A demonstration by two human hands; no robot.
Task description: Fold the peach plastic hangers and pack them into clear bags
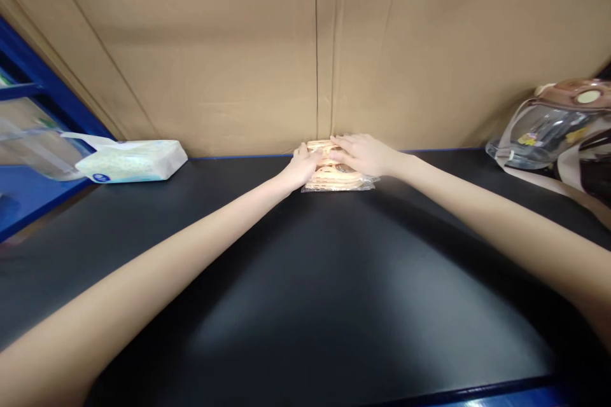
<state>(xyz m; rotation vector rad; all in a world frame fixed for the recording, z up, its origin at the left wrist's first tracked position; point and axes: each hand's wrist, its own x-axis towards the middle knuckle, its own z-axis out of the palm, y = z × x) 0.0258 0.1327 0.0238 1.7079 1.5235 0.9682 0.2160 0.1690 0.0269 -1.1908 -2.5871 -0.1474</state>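
Against the cardboard at the far side of the black table lies a stack of flat, pale wood-coloured pieces in clear plastic wrapping (334, 181). Their exact kind cannot be made out. My left hand (304, 165) is closed around the stack's left side, its thumb over the top. From the right, my right hand (361, 152) lies over the upper part, fingers stretched out and somewhat apart, touching the plastic. Both hands cover part of the stack, and its front edge with loose plastic shows below them.
A tissue pack (138, 161) lies at the left by a blue frame (62, 98). On the right stands a clear drinking bottle (539, 130) with a brown lid and a strap. Cardboard (229, 63) rises behind the black tabletop (305, 305).
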